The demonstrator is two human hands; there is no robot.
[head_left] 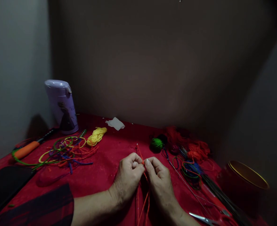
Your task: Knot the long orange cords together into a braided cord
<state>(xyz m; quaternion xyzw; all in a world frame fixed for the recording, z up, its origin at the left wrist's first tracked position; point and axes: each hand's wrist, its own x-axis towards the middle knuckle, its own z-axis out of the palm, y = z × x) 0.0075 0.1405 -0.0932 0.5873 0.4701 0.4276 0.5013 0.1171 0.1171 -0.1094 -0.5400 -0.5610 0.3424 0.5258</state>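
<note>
My left hand (128, 176) and my right hand (160, 180) meet at the middle of a red cloth (105, 171), fingers curled. Both pinch the same thin orange cord (142, 162) between thumb and forefinger. One end of the cord sticks up past my fingers, and its loose strands (143, 207) trail down between my wrists toward me.
A tangle of coloured cords (65, 152) and a yellow skein (96, 135) lie at left near a lilac jug (62, 106) and an orange-handled tool (26, 150). A green yarn ball (156, 144), red yarn (195, 149), thin rods (220, 197), scissors (203, 218) and a round tin (244, 179) sit at right.
</note>
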